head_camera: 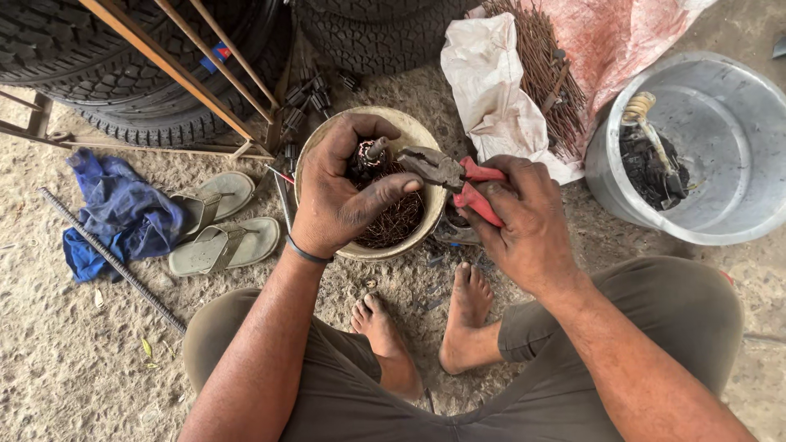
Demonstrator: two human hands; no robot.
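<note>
My left hand (pixel 340 188) grips a small motor armature (pixel 368 157) with copper windings and a short metal shaft, held over a round beige bowl (pixel 417 135). The bowl holds a tangle of thin copper wire (pixel 397 219). My right hand (pixel 520 217) is closed on red-handled pliers (pixel 454 176), whose jaws point left toward the armature and sit just right of it. Both hands are dark with grime.
Large tyres (pixel 139 57) and a rusty metal frame (pixel 184 69) stand behind. Grey sandals (pixel 221 225), a blue cloth (pixel 119 213) and a steel rod (pixel 110 258) lie at left. A white sack of thin rods (pixel 524 74) and a grey bucket (pixel 737 139) sit at right. My bare feet (pixel 426 315) rest below the bowl.
</note>
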